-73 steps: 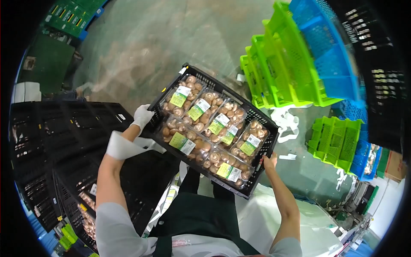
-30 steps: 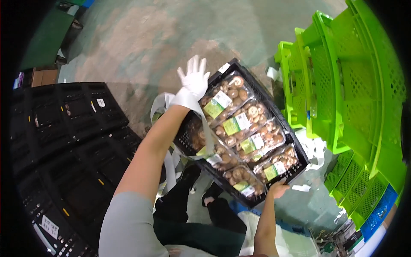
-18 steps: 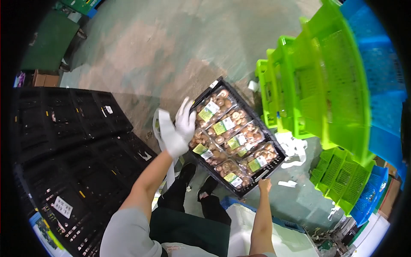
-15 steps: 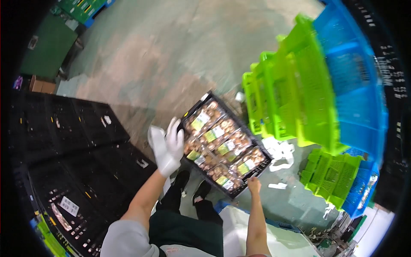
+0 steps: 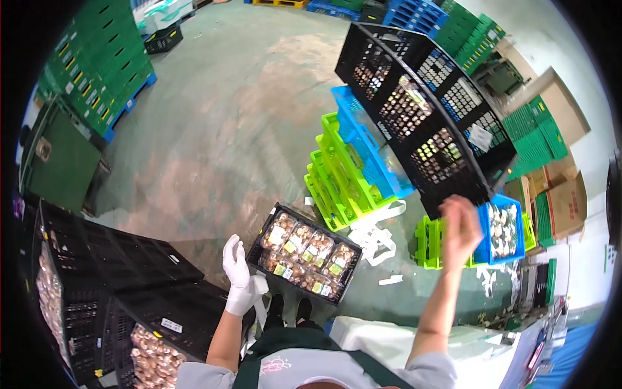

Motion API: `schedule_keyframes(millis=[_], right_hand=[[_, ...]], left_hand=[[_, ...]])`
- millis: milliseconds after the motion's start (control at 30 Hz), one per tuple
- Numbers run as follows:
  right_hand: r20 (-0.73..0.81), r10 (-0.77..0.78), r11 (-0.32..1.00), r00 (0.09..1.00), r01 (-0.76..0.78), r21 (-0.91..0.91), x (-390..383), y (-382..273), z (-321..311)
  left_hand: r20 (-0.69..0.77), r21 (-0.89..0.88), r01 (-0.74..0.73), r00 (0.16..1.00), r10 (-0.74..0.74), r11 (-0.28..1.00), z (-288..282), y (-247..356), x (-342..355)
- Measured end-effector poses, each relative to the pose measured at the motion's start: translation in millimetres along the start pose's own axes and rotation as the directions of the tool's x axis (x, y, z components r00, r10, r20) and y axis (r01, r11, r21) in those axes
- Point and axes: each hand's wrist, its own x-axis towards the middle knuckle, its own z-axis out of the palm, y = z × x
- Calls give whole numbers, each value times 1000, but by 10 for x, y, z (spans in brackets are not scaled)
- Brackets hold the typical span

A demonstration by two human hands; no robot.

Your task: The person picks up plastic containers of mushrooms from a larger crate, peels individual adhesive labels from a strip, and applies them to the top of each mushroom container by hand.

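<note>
My left hand (image 5: 237, 267), in a white glove, is raised left of a black crate on the floor, fingers loosely stretched and nothing visible in them. A white strip (image 5: 258, 286) hangs beside its wrist; whether it is attached cannot be told. The floor crate (image 5: 343, 285) holds several clear-wrapped, labelled packs of brown mushrooms (image 5: 301, 241). My bare right hand (image 5: 461, 232) is raised at the near end of a tall black crate (image 5: 421, 110), which sits on a stack. Its fingers are blurred, so touch or grip is unclear.
Under the tall crate stand blue (image 5: 369, 146) and lime-green crates (image 5: 324, 188). White strips (image 5: 376, 243) lie on the floor. At left are black crates of mushrooms (image 5: 155, 360). Another blue crate (image 5: 502, 230) stands right. A white surface (image 5: 389, 343) is close in front of me.
My view has swung up and to the right, showing the tall black crate. My right hand has left the floor crate's corner and risen to the stack. My left hand has moved off the floor crate's side.
</note>
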Motion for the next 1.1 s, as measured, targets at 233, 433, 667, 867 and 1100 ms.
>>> schedule_keyframes(millis=[233, 433, 667, 867, 1100], right_hand=[[-192, 768, 639, 611, -715, 283, 1542, 1763, -979], [67, 877, 444, 476, -856, 264, 1885, 3032, -1264], [198, 869, 429, 453, -890, 156, 1526, 1909, -979], [33, 866, 479, 498, -848, 225, 763, 1069, -1220], [35, 826, 524, 562, -790, 318, -142, 534, -1566]], left_hand=[[-18, -139, 203, 978, -207, 969, -232, 790, 38], [49, -144, 302, 953, -298, 943, -302, 1154, -68], [381, -98, 326, 885, -267, 940, 316, 1801, 245], [680, -13, 231, 715, -161, 973, 1172, 2413, 694], [692, 29, 270, 689, -215, 962, 2271, 2695, 971]])
